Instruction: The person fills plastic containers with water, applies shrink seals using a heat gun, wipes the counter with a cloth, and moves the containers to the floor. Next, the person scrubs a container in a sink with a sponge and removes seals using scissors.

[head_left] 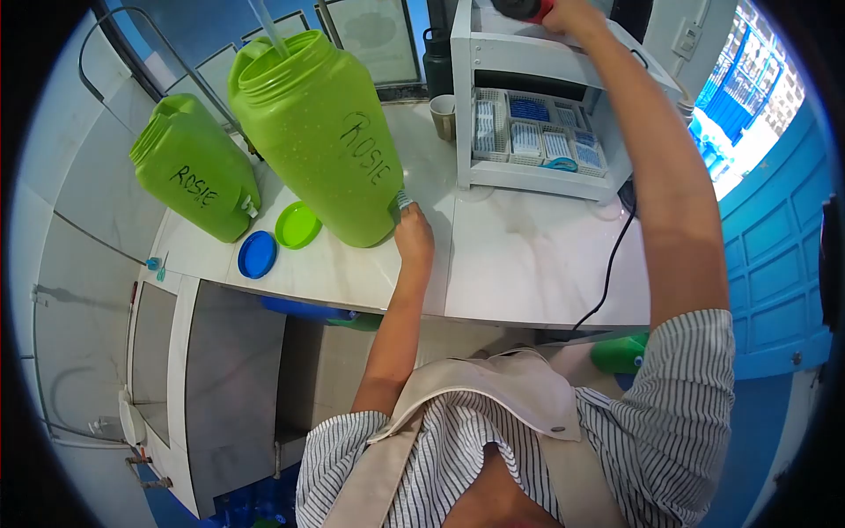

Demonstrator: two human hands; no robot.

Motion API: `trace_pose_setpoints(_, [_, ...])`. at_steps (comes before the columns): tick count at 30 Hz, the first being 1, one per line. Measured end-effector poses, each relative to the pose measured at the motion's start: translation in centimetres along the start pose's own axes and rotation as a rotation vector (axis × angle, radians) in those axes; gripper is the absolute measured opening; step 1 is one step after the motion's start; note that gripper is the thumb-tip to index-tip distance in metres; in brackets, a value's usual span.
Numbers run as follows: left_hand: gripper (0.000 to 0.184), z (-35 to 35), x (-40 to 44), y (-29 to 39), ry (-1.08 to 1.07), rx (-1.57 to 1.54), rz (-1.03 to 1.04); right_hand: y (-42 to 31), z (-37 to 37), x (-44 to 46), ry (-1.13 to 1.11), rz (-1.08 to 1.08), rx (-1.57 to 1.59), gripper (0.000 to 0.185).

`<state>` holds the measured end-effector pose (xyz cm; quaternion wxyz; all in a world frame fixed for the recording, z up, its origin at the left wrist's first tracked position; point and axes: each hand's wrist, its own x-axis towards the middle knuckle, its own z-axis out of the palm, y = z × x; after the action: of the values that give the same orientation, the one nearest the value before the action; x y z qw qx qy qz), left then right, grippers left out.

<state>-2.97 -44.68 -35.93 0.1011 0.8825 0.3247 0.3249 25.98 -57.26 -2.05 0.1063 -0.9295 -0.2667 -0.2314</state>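
Observation:
My left hand (415, 234) is closed at the lower right side of a large green plastic jug (330, 145) marked ROSIE. Its fingers pinch a small blue-and-white striped piece (403, 199) against the jug's side. The jug stands uncapped on the counter, with a clear tube (271, 31) running into its mouth. Raised at the top right, my right hand (570, 18) is closed on a black-and-red object (521, 9), partly cut off by the frame, so its kind is unclear. It is above the white shelf unit (539, 180).
A second open green jug (195, 167) with a white tap stands to the left. A blue lid (257, 255) and a green lid (297, 226) lie on the counter (528, 264). Baskets of packets (526, 139) fill the shelf. A black cable (607, 290) crosses the counter's right side.

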Motion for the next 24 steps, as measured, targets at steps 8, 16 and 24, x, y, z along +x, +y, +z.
trace_pose_setpoints(8, [0.006, 0.7, 0.3, -0.7, 0.002, -0.074, -0.067, 5.8, -9.6, -7.3, -0.095, 0.021, 1.097, 0.020])
trace_pose_setpoints(16, [0.027, 0.9, -3.1, -2.3, 0.138, -0.695, -0.067, 7.9, -8.4, -25.3, -0.347, 0.127, 1.538, 0.033])
trace_pose_setpoints(24, [0.056, 0.1, -1.8, -1.6, -0.038, -1.486, -0.785, 4.8, 3.7, -35.3, -0.720, 0.334, 1.695, 0.040])
